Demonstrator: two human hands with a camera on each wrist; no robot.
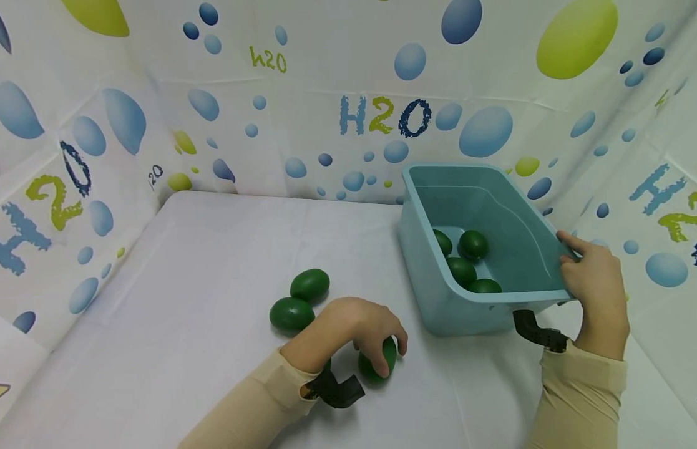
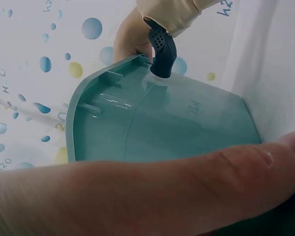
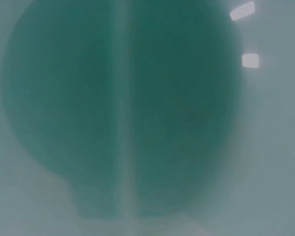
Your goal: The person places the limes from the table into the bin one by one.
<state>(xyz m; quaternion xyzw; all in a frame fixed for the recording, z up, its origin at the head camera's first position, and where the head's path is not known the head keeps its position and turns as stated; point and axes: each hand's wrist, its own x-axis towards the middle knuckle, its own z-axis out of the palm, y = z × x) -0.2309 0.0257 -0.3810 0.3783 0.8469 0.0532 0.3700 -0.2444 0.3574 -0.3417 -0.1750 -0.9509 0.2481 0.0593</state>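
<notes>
My left hand [image 1: 362,321] grips a dark green, smooth oval fruit [image 1: 389,357] on the white cloth, thumb on the near side and fingers over the far side. Two like fruits [image 1: 310,285] lie together behind the left wrist, and a sliver of another [image 1: 327,365] shows under that wrist. To the right is a teal plastic bin [image 1: 457,315]. Several green fruits [image 1: 473,245] sit inside it, toward its left and near walls. My right hand [image 1: 598,274] holds the bin's rim at the near right corner. The left wrist view has the thumb [image 2: 187,182] across it.
A white cloth [image 1: 202,268] covers the table. Printed sheets [image 1: 314,143] with blue and lime drops and "H2O" lettering rise at the back and both sides. Black wrist straps [image 1: 541,333] sit at both cuffs. Blurred teal plastic [image 3: 270,147] fills the right wrist view.
</notes>
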